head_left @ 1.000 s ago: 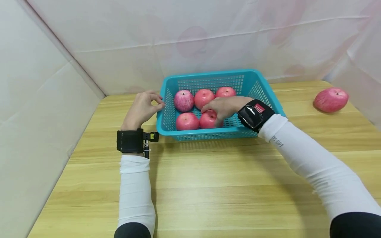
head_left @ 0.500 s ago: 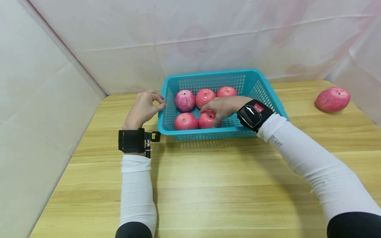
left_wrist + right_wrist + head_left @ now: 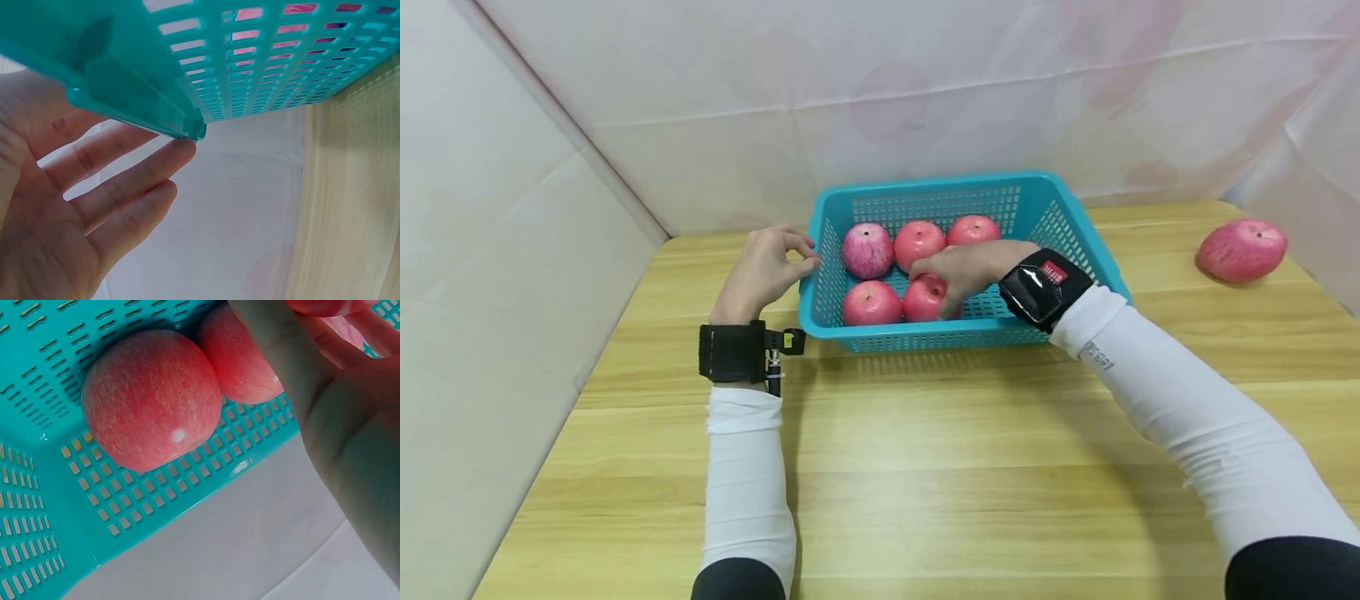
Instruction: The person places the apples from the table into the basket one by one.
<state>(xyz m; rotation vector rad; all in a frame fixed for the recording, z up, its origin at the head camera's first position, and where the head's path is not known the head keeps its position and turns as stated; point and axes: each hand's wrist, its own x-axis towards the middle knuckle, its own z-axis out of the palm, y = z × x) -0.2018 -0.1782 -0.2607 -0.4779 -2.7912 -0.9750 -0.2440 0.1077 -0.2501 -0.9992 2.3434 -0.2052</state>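
A turquoise plastic basket (image 3: 917,335) stands on the wooden table. My left hand (image 3: 765,271) is at its left rim, with thumb and forefinger pinching the edge. In the left wrist view the other fingers (image 3: 134,181) extend below the rim; the thumb is hidden. Reaching inside the basket, my right hand (image 3: 973,268) grips a red apple (image 3: 925,298) in the front row. Another apple (image 3: 872,303) sits just left of it. Behind them lie a darker streaked pink fruit (image 3: 867,251) and two apples, one in the middle (image 3: 918,242) and one farther right (image 3: 153,400).
An oblong pink fruit (image 3: 1242,251) lies on the table at the far right. Pale cloth walls (image 3: 970,92) rise behind and beside the table (image 3: 880,467). The basket's right end is partly covered by the right wrist strap (image 3: 1047,289).
The gripped apple and the one beside it have shifted slightly left within the basket. Both hands keep their hold, and the whole view has moved a little.
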